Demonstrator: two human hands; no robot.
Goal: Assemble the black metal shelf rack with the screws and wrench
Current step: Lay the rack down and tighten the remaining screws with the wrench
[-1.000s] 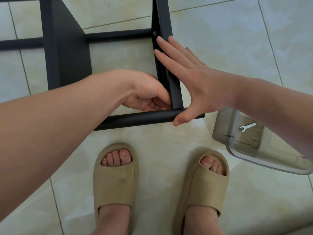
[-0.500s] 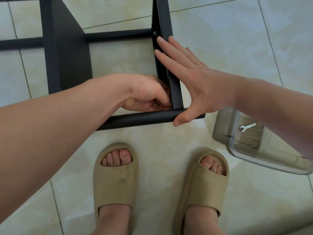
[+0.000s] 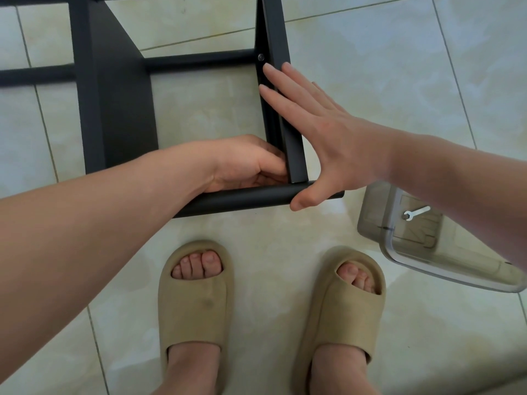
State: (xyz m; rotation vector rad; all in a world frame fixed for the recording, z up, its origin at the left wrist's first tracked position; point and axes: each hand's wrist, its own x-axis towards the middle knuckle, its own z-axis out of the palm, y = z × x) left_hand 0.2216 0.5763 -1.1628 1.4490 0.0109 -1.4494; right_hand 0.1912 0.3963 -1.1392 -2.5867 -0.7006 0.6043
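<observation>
The black metal rack lies on the tile floor. Its angle-iron upright meets a round black bar at the near corner. My left hand is tucked into the inside of that corner, fingers curled and pinching at the joint; the screw they work is hidden behind them. My right hand lies flat with straight fingers against the outside of the upright, thumb pressing the round bar. One fitted screw shows higher up the upright. The small silver wrench lies in a box to the right.
A clear plastic box sits on the floor at the right, under my right forearm. My two feet in tan slippers stand just in front of the rack's near bar. Pale floor tiles surround everything.
My left hand has shifted a little lower and turned slightly at the corner joint. The right hand and the rack have stayed where they were.
</observation>
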